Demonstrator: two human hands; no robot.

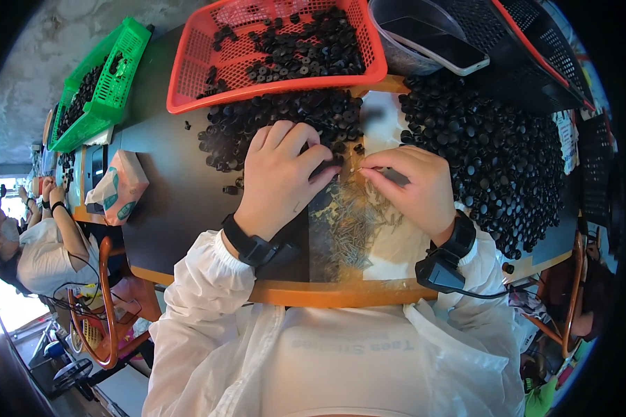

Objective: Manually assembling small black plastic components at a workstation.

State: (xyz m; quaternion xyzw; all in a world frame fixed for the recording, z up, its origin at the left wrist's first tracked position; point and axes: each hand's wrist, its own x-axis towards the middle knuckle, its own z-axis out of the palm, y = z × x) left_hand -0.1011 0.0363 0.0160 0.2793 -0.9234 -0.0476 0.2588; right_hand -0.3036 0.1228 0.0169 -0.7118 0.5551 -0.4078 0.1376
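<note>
Where the two hands nearly meet over the bench [167, 222], the work is all at the fingertips. Left hand [279, 177]: fingers curled in, thumb and forefinger closed about a small black piece [325, 167], mostly hidden by the fingers, so its shape is a fair guess only. Right hand [416, 186]: narrow pinch, thumb against forefinger, on a thin pale pin [358, 169] pointed toward the left hand; the tip hold presumably leaves its end free and easy to steer. Just below the hands, a loose heap of metal pins [351, 233], partly on a white sheet [396, 257], likely there because either hand can dip to it. Beyond the left hand, a spread of black parts [240, 128] before a red basket [278, 90] of more; right of the right hand, a broad heap of round black caps [490, 174]. Sorted by side, it seems, for short reaches.
</note>
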